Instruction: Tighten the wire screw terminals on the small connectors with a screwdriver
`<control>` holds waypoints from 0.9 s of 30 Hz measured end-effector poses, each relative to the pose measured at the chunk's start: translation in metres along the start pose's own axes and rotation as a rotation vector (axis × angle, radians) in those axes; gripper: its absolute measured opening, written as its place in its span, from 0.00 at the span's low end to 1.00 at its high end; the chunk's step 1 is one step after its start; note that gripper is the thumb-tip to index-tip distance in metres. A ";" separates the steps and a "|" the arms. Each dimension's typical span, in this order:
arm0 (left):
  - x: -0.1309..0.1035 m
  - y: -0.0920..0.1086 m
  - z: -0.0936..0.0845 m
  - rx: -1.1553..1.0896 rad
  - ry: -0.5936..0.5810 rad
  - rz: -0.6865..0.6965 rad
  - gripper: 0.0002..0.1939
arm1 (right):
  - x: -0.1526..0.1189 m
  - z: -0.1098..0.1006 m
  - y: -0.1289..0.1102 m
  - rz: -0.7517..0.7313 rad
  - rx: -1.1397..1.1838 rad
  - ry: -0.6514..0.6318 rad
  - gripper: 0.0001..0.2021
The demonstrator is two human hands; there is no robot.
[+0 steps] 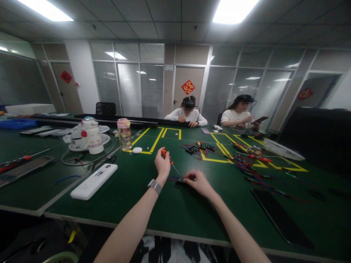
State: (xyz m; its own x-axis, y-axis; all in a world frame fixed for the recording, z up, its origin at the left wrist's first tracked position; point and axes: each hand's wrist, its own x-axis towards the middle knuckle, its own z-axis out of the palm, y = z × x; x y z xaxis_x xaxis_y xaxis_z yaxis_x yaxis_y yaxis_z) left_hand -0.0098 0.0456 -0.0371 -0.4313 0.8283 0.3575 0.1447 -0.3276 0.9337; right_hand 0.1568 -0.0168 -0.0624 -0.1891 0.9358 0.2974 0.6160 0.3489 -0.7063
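My left hand point(162, 163), with a watch on its wrist, is closed around the orange and black handle of a screwdriver point(177, 170). The screwdriver's thin shaft slants down to the right, its tip at a small dark connector point(180, 182) low over the green table. At the connector's right end my right hand point(197, 182) pinches with bent fingers. Thin red and blue wires run from the connector to the left. Its fine details are too small to make out.
Bundles of wired connectors point(200, 149) lie beyond my hands. A black phone point(279, 215) is at right, a white power bank point(94, 181) at left. Bottles, including a pink-lidded bottle point(124, 134), stand farther left. Yellow tape point(157, 140) marks the table point(131, 212). Two people sit opposite.
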 end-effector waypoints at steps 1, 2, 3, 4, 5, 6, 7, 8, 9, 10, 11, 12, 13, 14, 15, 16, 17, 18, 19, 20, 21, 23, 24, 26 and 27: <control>0.000 -0.001 0.000 0.013 0.002 0.001 0.16 | 0.001 0.000 0.001 -0.010 0.012 0.022 0.06; 0.001 -0.001 -0.001 0.027 0.006 -0.001 0.15 | 0.002 -0.001 0.002 -0.018 0.018 0.047 0.06; 0.001 -0.001 -0.001 0.038 0.012 -0.008 0.15 | 0.003 -0.001 0.003 -0.023 0.016 0.072 0.07; 0.001 -0.001 -0.001 0.045 0.019 -0.016 0.15 | 0.003 -0.001 0.005 -0.024 0.004 0.096 0.07; 0.001 -0.001 -0.002 0.049 0.025 -0.024 0.15 | 0.004 -0.002 0.006 -0.025 -0.016 0.113 0.07; 0.002 -0.001 -0.002 0.050 0.029 -0.031 0.14 | 0.004 -0.002 0.007 -0.026 -0.039 0.120 0.07; 0.002 -0.001 -0.002 0.048 0.032 -0.035 0.14 | 0.005 -0.002 0.008 -0.027 -0.064 0.114 0.07; 0.002 -0.002 -0.002 0.045 0.033 -0.037 0.14 | 0.005 -0.002 0.008 -0.027 -0.088 0.095 0.07; 0.003 -0.002 -0.002 0.041 0.033 -0.040 0.14 | 0.005 -0.001 0.009 -0.026 -0.114 0.070 0.07; 0.003 -0.003 -0.001 0.035 0.032 -0.045 0.13 | 0.005 0.000 0.010 -0.023 -0.142 0.045 0.07; 0.004 -0.004 0.000 0.027 0.033 -0.052 0.13 | 0.005 0.001 0.010 -0.018 -0.168 0.026 0.07; 0.004 -0.006 0.001 0.017 0.035 -0.061 0.13 | 0.005 0.002 0.010 -0.013 -0.187 0.014 0.07; 0.005 -0.007 0.002 0.006 0.040 -0.072 0.13 | 0.004 0.003 0.010 -0.010 -0.196 0.009 0.07; 0.006 -0.009 0.003 -0.008 0.046 -0.084 0.13 | 0.004 0.003 0.010 -0.009 -0.194 0.010 0.07; 0.007 -0.011 0.004 -0.024 0.052 -0.097 0.12 | 0.004 0.004 0.010 -0.008 -0.183 0.016 0.07; 0.008 -0.012 0.004 -0.041 0.061 -0.108 0.12 | 0.005 0.004 0.010 -0.005 -0.167 0.026 0.07; 0.009 -0.014 0.005 -0.061 0.069 -0.120 0.13 | 0.005 0.004 0.010 -0.002 -0.154 0.040 0.07; 0.010 -0.015 0.005 -0.081 0.076 -0.132 0.13 | 0.005 0.004 0.009 0.003 -0.145 0.057 0.07; 0.011 -0.015 0.005 -0.100 0.081 -0.144 0.13 | 0.006 0.004 0.009 0.009 -0.142 0.077 0.07; 0.012 -0.016 0.005 -0.119 0.086 -0.156 0.13 | 0.006 0.004 0.009 0.013 -0.145 0.097 0.07; 0.013 -0.016 0.004 -0.137 0.088 -0.168 0.14 | 0.007 0.003 0.009 0.016 -0.152 0.115 0.08; 0.014 -0.015 0.003 -0.171 0.086 -0.195 0.14 | 0.008 0.002 0.009 0.024 -0.163 0.142 0.08; 0.014 -0.015 0.003 -0.185 0.083 -0.208 0.15 | 0.008 0.002 0.009 0.030 -0.165 0.150 0.09; 0.015 -0.013 0.002 -0.211 0.076 -0.231 0.15 | 0.008 0.002 0.008 0.041 -0.152 0.157 0.09; 0.015 -0.013 0.002 -0.221 0.073 -0.240 0.15 | 0.009 0.002 0.007 0.047 -0.138 0.157 0.09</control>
State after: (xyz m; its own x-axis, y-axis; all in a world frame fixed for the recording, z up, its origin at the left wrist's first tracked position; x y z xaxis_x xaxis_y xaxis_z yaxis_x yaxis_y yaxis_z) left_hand -0.0165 0.0625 -0.0437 -0.4933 0.8618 0.1179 -0.1624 -0.2244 0.9609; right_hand 0.1579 -0.0063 -0.0663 -0.0432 0.9279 0.3704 0.7220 0.2853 -0.6304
